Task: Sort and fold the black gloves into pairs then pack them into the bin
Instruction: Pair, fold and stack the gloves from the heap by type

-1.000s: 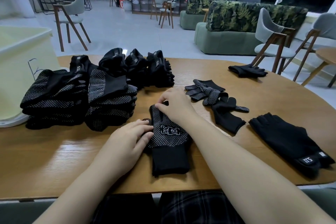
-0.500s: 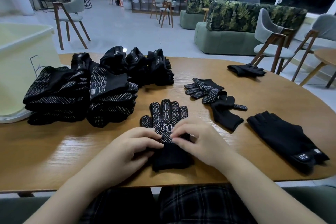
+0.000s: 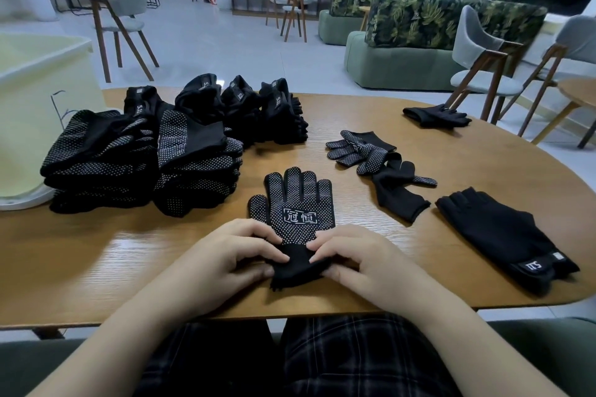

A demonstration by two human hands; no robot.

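Two bare hands meet at the cuff of a black dotted glove (image 3: 295, 206) lying flat, palm side up, on the wooden desk (image 3: 96, 264), fingertips of the glove pointing away from the person. The left hand (image 3: 225, 255) pinches the cuff's left edge between thumb and curled fingers (image 3: 274, 237), nearly closed on the fabric. The right hand (image 3: 364, 259) does the same on the right edge, its fingers (image 3: 317, 245) bent and pressed onto the knit cuff, which bunches up slightly between the two hands. A white boxed label with two Chinese characters is printed on the glove's palm, amid rows of white grip dots.

Just beyond the right hand's fingers, a loose tangle of dotted gloves (image 3: 377, 161) lies on the desk. Further to the right of that hand rests a plain black fingerless glove (image 3: 503, 235) with a wrist strap whose tag reads "5.11", seen upside down. Far beyond it, near the desk's back edge, sits another plain black glove (image 3: 435, 115).

Beyond the left hand's fingers and to their left stand stacks of folded dotted gloves (image 3: 142, 161), and behind these a row of folded plain black gloves (image 3: 245, 106), several showing "5.11" tags. At the far left, touching the desk's edge area, is a pale yellow bin (image 3: 38, 90) with a white base.

Behind the desk, chairs, leaf-patterned sofas and seated people fill the room.
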